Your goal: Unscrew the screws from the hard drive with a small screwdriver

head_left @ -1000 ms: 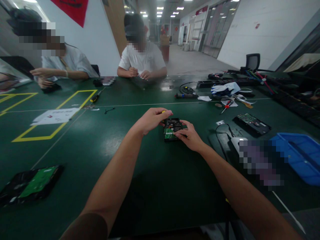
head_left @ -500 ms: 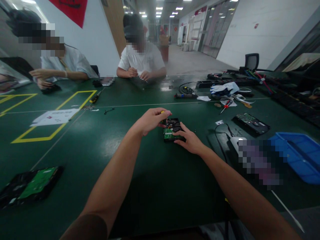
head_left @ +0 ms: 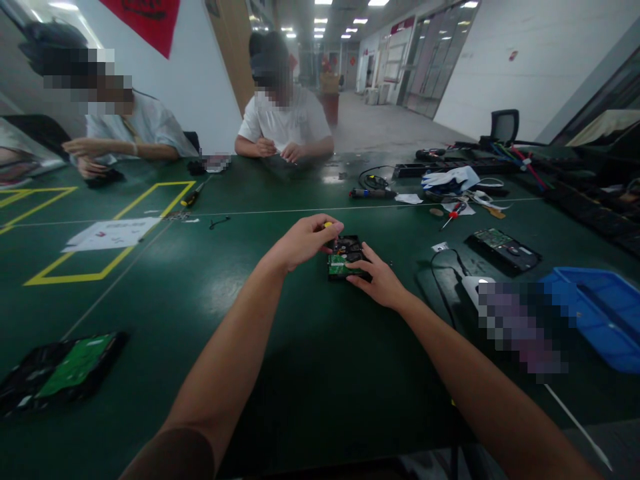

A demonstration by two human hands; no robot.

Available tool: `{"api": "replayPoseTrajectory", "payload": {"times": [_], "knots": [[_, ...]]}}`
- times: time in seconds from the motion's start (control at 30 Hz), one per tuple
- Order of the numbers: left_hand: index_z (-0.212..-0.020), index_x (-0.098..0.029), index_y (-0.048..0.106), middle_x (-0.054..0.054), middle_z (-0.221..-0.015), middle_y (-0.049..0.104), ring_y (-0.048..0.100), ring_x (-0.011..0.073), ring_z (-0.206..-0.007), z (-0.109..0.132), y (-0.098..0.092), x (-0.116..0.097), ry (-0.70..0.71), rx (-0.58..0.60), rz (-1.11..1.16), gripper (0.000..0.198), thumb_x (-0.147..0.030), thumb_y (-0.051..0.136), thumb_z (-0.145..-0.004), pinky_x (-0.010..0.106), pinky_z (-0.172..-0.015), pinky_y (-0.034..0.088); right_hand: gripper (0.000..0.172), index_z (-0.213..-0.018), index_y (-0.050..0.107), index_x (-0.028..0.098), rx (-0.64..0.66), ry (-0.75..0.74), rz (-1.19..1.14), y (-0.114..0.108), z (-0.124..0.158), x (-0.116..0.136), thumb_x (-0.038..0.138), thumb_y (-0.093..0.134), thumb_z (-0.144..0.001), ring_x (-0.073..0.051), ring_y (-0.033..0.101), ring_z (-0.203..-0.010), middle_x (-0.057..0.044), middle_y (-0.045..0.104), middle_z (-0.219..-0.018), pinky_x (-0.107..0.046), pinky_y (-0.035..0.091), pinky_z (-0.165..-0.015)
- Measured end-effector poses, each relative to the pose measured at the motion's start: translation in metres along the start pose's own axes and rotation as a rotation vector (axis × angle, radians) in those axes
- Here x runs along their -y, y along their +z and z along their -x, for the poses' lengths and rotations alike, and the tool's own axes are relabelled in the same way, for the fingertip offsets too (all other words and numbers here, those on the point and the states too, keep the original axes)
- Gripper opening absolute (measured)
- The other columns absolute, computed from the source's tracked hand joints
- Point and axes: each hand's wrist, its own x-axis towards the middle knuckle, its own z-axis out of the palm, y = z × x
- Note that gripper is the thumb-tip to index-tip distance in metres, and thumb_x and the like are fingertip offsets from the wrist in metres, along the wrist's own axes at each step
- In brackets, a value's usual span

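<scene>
A small hard drive (head_left: 345,248) with a green circuit board lies on the dark green table in front of me. My left hand (head_left: 315,240) is closed around a screwdriver (head_left: 329,225), of which only the yellow handle end shows; it stands over the drive's upper left part. The screwdriver's tip is hard to make out. My right hand (head_left: 377,275) rests on the drive's right side with its fingers spread, the fingertips touching the circuit board.
Another drive (head_left: 504,250) and a blue tray (head_left: 600,313) lie at the right, beside a cable. A larger drive (head_left: 75,367) is at the near left. Paper (head_left: 110,234), screwdrivers and gloves (head_left: 451,179) lie farther back. Two people sit across the table.
The whole view has shifted very slightly. Both hands keep nearly the same place at the drive, and the yellow handle end shows a little differently between my left fingers.
</scene>
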Motion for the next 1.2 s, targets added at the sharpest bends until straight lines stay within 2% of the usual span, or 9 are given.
{"api": "replayPoseTrajectory", "payload": {"times": [0.1,0.3,0.57,0.67,0.8,0.93,1.07,1.2], "knots": [[-0.104,-0.016,0.062,0.008,-0.094,0.067,0.064,0.0174,-0.086,-0.0001,0.0004,0.0005,0.001,-0.027,-0.031,0.033,-0.047,0.067,-0.092,0.032,-0.074,0.058,0.032,-0.126,0.073,0.03,0.016,-0.021,-0.044,-0.0022,-0.001,-0.0019,0.037,0.07,-0.095,-0.032,0.028,-0.157,-0.009,0.035,-0.168,-0.054,0.035,-0.123],[-0.1,-0.017,0.059,0.009,-0.099,0.069,0.065,0.0178,-0.09,-0.0016,-0.0002,0.003,0.0,-0.04,-0.009,0.029,-0.044,0.065,-0.094,0.033,-0.076,0.059,0.035,-0.131,0.071,0.033,0.048,0.004,-0.076,-0.0052,0.0001,-0.0068,0.038,0.067,-0.096,-0.032,0.035,-0.154,-0.006,0.034,-0.169,-0.055,0.036,-0.122],[-0.093,-0.015,0.07,0.007,-0.094,0.067,0.06,0.0168,-0.086,-0.0012,-0.0027,-0.0003,0.041,-0.055,-0.095,0.029,-0.044,0.065,-0.092,0.028,-0.07,0.053,0.034,-0.129,0.072,0.033,0.025,0.007,-0.084,-0.006,0.0001,-0.0067,0.038,0.069,-0.095,-0.032,0.039,-0.152,-0.006,0.037,-0.167,-0.055,0.037,-0.122],[-0.097,-0.015,0.073,0.008,-0.097,0.068,0.06,0.0178,-0.087,-0.0005,-0.004,-0.0014,0.04,-0.07,-0.098,0.029,-0.043,0.066,-0.091,0.027,-0.066,0.051,0.034,-0.129,0.072,0.033,0.028,0.01,-0.08,-0.006,0.0002,-0.0062,0.039,0.068,-0.096,-0.033,0.039,-0.152,-0.007,0.037,-0.167,-0.055,0.037,-0.121],[-0.108,-0.017,0.069,0.009,-0.102,0.068,0.062,0.0182,-0.09,-0.0002,-0.0047,-0.0014,0.036,-0.088,-0.016,0.027,-0.036,0.069,-0.089,0.027,-0.066,0.053,0.034,-0.128,0.072,0.034,0.013,0.012,-0.083,-0.0052,0.0006,-0.0068,0.038,0.069,-0.095,-0.033,0.04,-0.151,-0.006,0.038,-0.166,-0.056,0.038,-0.121],[-0.107,-0.018,0.066,0.009,-0.104,0.07,0.064,0.0187,-0.091,0.0007,-0.0033,-0.0034,-0.005,-0.062,0.124,0.025,-0.034,0.07,-0.088,0.028,-0.067,0.054,0.035,-0.129,0.072,0.034,0.01,0.003,-0.088,-0.005,0.0007,-0.0069,0.038,0.069,-0.095,-0.032,0.04,-0.151,-0.007,0.04,-0.166,-0.056,0.038,-0.121],[-0.105,-0.016,0.07,0.01,-0.106,0.07,0.064,0.0196,-0.093,0.0011,-0.0023,-0.0045,-0.053,-0.029,0.217,0.025,-0.035,0.069,-0.089,0.027,-0.066,0.052,0.035,-0.13,0.072,0.033,0.015,0.007,-0.082,-0.0053,0.0007,-0.0065,0.039,0.069,-0.095,-0.032,0.041,-0.151,-0.008,0.04,-0.165,-0.055,0.039,-0.12],[-0.103,-0.015,0.076,0.01,-0.108,0.07,0.063,0.0192,-0.095,0.0015,-0.0029,-0.004,-0.037,0.0,0.246,0.023,-0.031,0.071,-0.087,0.027,-0.067,0.05,0.034,-0.128,0.073,0.033,0.007,0.008,-0.083,-0.0056,0.001,-0.0056,0.038,0.069,-0.095,-0.032,0.042,-0.15,-0.007,0.04,-0.165,-0.054,0.039,-0.12]]}}
